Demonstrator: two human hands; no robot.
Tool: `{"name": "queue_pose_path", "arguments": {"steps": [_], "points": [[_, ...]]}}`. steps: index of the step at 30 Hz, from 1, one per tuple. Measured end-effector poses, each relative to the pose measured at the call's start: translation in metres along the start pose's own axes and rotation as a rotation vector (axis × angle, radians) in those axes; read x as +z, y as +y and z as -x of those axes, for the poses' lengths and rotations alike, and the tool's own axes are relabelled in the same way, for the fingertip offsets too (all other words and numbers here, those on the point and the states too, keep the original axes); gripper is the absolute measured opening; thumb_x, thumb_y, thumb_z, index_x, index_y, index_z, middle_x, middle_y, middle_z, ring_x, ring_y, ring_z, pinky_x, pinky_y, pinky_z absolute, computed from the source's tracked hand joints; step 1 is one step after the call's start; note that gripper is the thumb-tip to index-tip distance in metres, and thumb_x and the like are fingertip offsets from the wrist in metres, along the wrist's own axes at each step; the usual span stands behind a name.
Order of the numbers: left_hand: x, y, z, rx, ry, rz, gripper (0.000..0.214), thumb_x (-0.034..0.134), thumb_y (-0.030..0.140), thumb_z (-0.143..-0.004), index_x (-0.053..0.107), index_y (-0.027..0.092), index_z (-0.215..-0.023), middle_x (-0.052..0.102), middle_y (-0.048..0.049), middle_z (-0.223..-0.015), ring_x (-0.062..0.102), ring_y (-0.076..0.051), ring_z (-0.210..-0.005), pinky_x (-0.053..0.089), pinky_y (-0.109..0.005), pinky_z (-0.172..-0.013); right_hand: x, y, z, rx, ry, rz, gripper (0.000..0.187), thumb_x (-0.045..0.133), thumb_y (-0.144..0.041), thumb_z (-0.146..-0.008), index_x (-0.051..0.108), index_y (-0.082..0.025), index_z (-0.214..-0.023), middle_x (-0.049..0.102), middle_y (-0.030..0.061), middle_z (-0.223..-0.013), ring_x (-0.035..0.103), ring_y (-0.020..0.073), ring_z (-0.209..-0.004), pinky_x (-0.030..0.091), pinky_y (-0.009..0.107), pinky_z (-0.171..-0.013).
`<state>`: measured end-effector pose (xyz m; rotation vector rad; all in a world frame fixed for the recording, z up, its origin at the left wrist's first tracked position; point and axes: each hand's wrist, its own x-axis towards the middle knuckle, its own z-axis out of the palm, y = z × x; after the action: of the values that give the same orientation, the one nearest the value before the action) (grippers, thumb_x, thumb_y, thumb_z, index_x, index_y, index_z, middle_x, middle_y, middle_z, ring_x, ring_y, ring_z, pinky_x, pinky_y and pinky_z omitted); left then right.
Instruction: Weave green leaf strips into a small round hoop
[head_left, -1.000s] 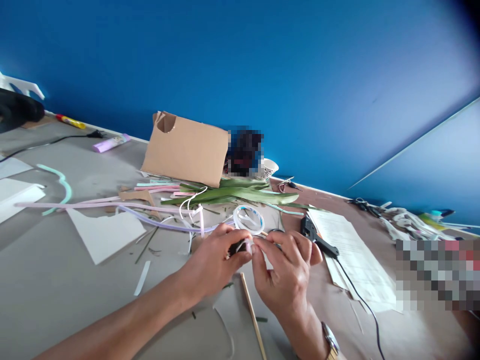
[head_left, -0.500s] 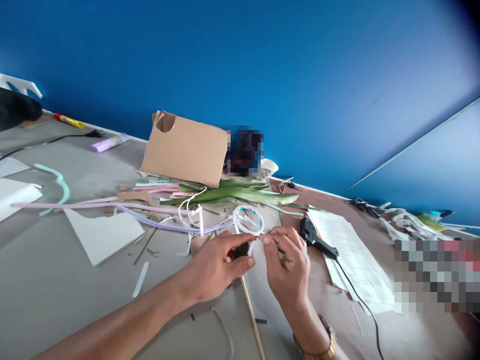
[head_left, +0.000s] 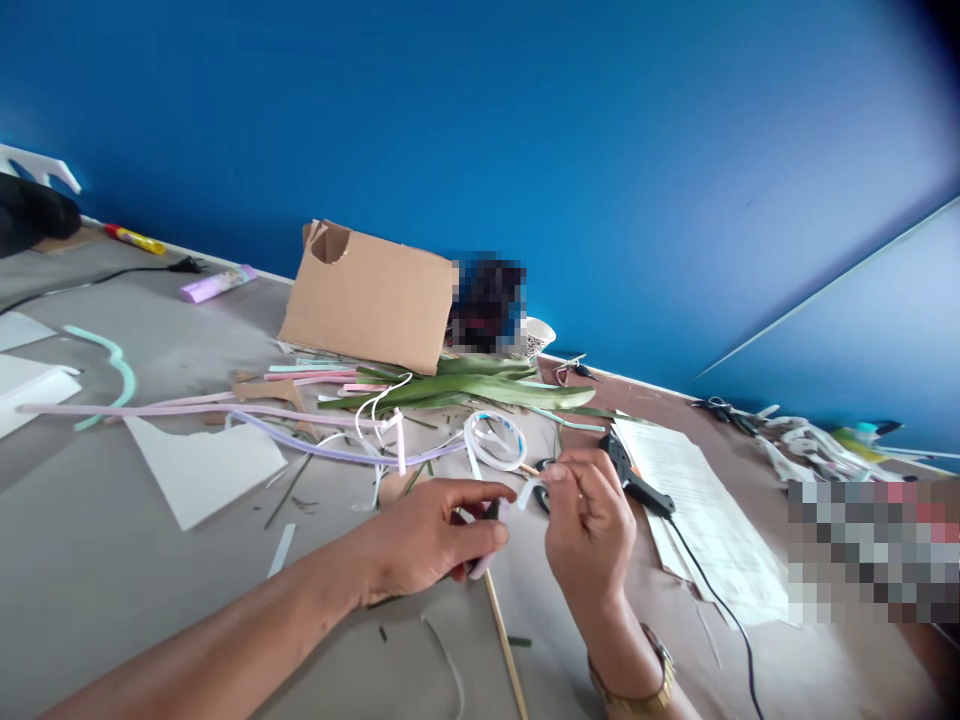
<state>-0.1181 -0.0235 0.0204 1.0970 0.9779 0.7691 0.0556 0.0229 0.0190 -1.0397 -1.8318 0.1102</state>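
My left hand [head_left: 435,532] is closed around a small dark piece and the lower end of a pale lilac-white strip [head_left: 496,525]. My right hand [head_left: 589,520] pinches the strip's upper end between thumb and forefinger, just right of the left hand. A gold watch [head_left: 637,690] sits on my right wrist. A thin wooden stick [head_left: 504,640] lies on the table below both hands. A white tape ring [head_left: 495,440] lies just beyond my fingers.
A black glue gun [head_left: 634,480] with its cord lies right of my hands on printed paper [head_left: 705,500]. Green leaves [head_left: 465,388], a cardboard box [head_left: 367,298], long pastel strips [head_left: 195,410], white paper scraps [head_left: 202,468] and a lilac tube [head_left: 217,284] litter the grey table.
My hands have drawn apart: the right has lifted up and right with the strip's end, the left has dropped slightly, so the strip now shows between them.
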Motion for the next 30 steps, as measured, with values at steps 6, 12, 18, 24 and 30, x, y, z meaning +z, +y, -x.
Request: {"name": "queue_pose_path", "arguments": {"steps": [6,12,18,24,30], "points": [[0.0,0.005,0.001,-0.026,-0.059,0.111,0.042,0.06,0.035,-0.08,0.061,0.018,-0.118,0.06,-0.0027,-0.081,0.054,-0.013,-0.067,0.044,-0.025,-0.057,-0.006,-0.004,-0.004,0.072,-0.177,-0.227,0.017,0.045,-0.025,-0.093,0.061,-0.019,-0.096,0.06,0.0056,-0.088,0.058,0.0177,-0.08,0.045,0.029,-0.063],[0.001,0.011,0.002,-0.038,-0.073,0.078,0.016,0.059,0.031,-0.08,0.062,0.016,-0.084,0.058,0.0013,-0.064,0.053,-0.012,-0.059,0.044,-0.024,-0.058,-0.009,-0.009,-0.001,-0.051,-0.235,-0.14,0.012,0.052,-0.016,-0.086,0.064,-0.02,-0.088,0.056,0.0058,-0.09,0.057,0.0183,-0.082,0.047,0.033,-0.07],[0.001,0.013,0.004,-0.057,-0.104,0.118,0.016,0.058,0.03,-0.08,0.062,0.016,-0.086,0.058,0.0007,-0.065,0.052,-0.011,-0.059,0.044,-0.024,-0.058,-0.009,-0.012,-0.004,-0.073,-0.207,-0.091,0.012,0.055,-0.013,-0.083,0.062,-0.019,-0.077,0.056,0.0037,-0.083,0.056,0.017,-0.078,0.046,0.033,-0.072],[0.001,0.014,0.005,-0.038,-0.112,0.113,0.021,0.058,0.032,-0.08,0.063,0.015,-0.092,0.056,-0.0002,-0.068,0.056,-0.014,-0.064,0.045,-0.025,-0.058,-0.01,-0.013,-0.003,-0.094,-0.196,-0.088,0.01,0.057,-0.013,-0.081,0.061,-0.02,-0.075,0.056,0.003,-0.081,0.056,0.0174,-0.077,0.045,0.034,-0.071],[0.001,0.013,0.003,-0.02,-0.112,0.116,0.014,0.057,0.029,-0.08,0.062,0.018,-0.087,0.054,0.0011,-0.07,0.057,-0.015,-0.069,0.045,-0.026,-0.058,-0.011,-0.014,-0.004,-0.156,-0.178,-0.078,0.009,0.059,-0.012,-0.081,0.059,-0.019,-0.075,0.055,0.003,-0.081,0.055,0.017,-0.075,0.044,0.035,-0.071]]}}
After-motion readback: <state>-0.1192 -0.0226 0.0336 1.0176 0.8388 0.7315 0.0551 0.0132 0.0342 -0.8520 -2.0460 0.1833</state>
